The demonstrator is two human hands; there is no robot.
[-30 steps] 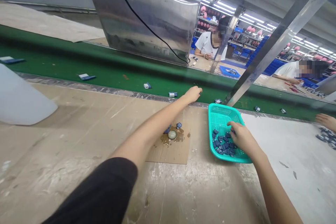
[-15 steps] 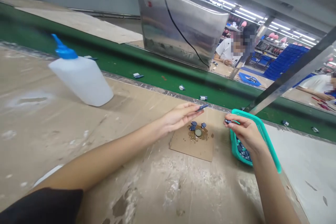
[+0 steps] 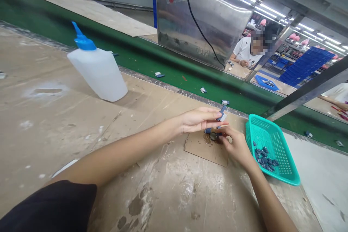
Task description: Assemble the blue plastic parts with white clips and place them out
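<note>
We look down on a scuffed, stained brown bench [image 3: 67, 116] beside a green belt [image 3: 136, 61]; a white bottle [image 3: 98, 74] with a blue cap-spout stands at far left; a steel box [image 3: 195, 14] rises beyond the belt; behind it a person [image 3: 246, 52] in a white shirt sits at another bench, with blue crates [image 3: 307, 63] stacked to the right; a few loose bits [image 3: 202, 90] lie well apart on the belt.

The left hand [image 3: 197, 120] pinches a small piece [image 3: 223, 114] between thumb and fingertips, above the far edge of a brown card [image 3: 206, 150] at mid-bench; the piece is dark blue with a pale grey face, flat and roughly oblong, tilted up.

The right hand [image 3: 236, 146] is curled narrow, fingertips down at a small round cap [image 3: 213, 136] on the card; we cannot tell whether it grips anything; it covers part of the cap and the bits beside it.

Just right of it sits a teal basket [image 3: 268, 132] with dark blue parts [image 3: 265, 159] heaped at its near end, too small to tell apart; a steel bar [image 3: 307, 92] slants across the far right; a second white sleeve [image 3: 338, 96] is cut off by the frame.
</note>
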